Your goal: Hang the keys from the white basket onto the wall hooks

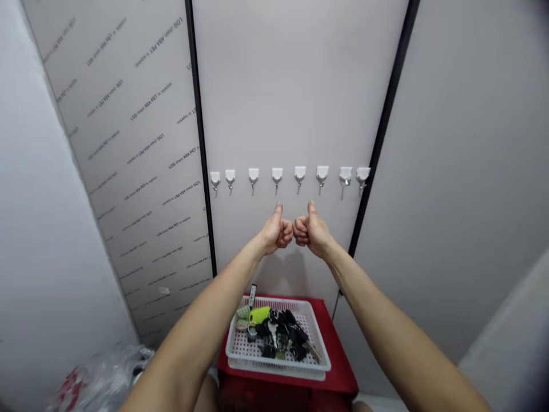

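Both arms reach forward over a white plastic basket. My left hand (277,230) makes a fist with the thumb pointing up. Mirroring it, my right hand (311,230) is also a fist with its thumb raised, the knuckles of both nearly touching. Nothing shows in either hand. Just above the thumbs, a row of several white adhesive hooks (277,174) with metal prongs runs across the pale panel. Below the hands, the basket (319,343) holds a pile of keys (273,332), many with black heads, plus a bright yellow-green key fob (259,315) and a green checked keyring charm (243,312).
The basket stands on a red-covered stool or box (338,360). Black vertical strips (201,131) edge the middle panel. A panel with printed lettering (146,143) is at the left. Crumpled clear plastic bags (107,377) lie at the lower left.
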Motion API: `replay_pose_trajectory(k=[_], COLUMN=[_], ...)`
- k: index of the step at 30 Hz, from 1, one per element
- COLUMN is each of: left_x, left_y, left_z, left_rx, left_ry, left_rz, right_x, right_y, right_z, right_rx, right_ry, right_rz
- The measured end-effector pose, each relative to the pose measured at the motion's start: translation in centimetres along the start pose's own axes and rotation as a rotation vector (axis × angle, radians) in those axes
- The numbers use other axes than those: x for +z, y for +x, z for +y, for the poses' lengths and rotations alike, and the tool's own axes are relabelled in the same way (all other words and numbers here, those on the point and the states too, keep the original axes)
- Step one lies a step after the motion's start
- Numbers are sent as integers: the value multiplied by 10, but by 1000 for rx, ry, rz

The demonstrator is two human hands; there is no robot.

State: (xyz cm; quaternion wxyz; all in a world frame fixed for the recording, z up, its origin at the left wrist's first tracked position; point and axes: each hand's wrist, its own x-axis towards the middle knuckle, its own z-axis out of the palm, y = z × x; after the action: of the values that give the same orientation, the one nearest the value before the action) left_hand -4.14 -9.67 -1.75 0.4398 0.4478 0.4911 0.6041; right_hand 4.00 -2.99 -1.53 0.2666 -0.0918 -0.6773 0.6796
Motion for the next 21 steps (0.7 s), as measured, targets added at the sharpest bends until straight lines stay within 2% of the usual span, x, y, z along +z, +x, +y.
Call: replay_pose_trajectory(k=[12, 21], left_x=[-3, -12], left_y=[-12, -15], left_z=[-18, -43], left_rx=[-52, -152], left_ry=[33, 30], left_rz=[-8, 29], right_x=[3, 8], right_y=[-8, -11], right_z=[17, 42], right_rx=[77, 169], right_ry=[-44, -25], right_rz=[-22, -1])
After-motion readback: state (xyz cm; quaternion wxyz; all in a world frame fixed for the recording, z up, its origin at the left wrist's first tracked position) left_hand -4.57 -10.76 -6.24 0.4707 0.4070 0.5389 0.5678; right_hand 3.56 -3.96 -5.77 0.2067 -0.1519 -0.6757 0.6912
